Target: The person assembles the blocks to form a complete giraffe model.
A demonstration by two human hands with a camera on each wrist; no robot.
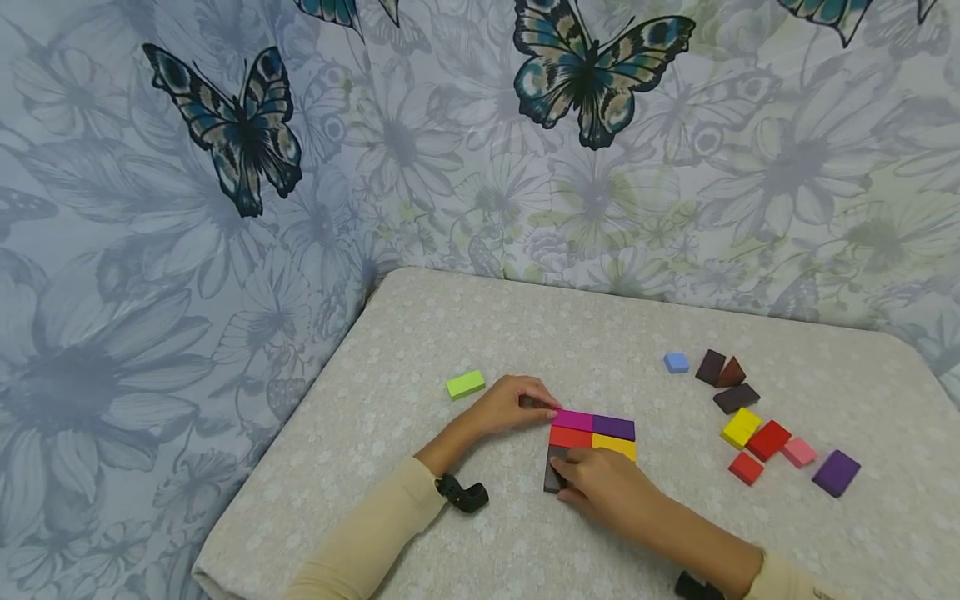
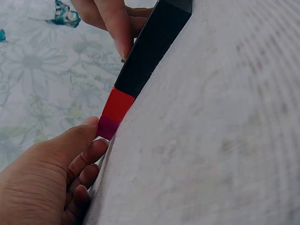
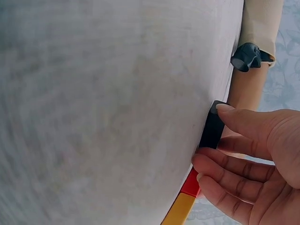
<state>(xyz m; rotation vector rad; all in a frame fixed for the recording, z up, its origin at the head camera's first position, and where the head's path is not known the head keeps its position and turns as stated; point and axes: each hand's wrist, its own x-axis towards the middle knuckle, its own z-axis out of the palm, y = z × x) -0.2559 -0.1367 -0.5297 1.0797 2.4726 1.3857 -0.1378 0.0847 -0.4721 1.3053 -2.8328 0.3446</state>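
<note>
Coloured blocks lie together on the cloth: a magenta block (image 1: 573, 420), a purple block (image 1: 614, 427), a red block (image 1: 572, 437), a yellow block (image 1: 617, 446) and a black block (image 1: 555, 468). My right hand (image 1: 603, 487) pinches the black block at the near left, beside the red one. In the right wrist view its thumb (image 3: 239, 119) lies on the black block. My left hand (image 1: 513, 406) touches the magenta block's far left corner with thumb and fingertip. The right hand covers part of the black and yellow blocks in the head view.
A lime-green block (image 1: 466, 384) lies beyond the left hand. To the right are several loose blocks, among them a blue block (image 1: 677, 362), a brown triangular block (image 1: 731, 372), a pink block (image 1: 798, 452) and another purple block (image 1: 836, 473). A patterned wall borders the cloth-covered surface (image 1: 337, 417).
</note>
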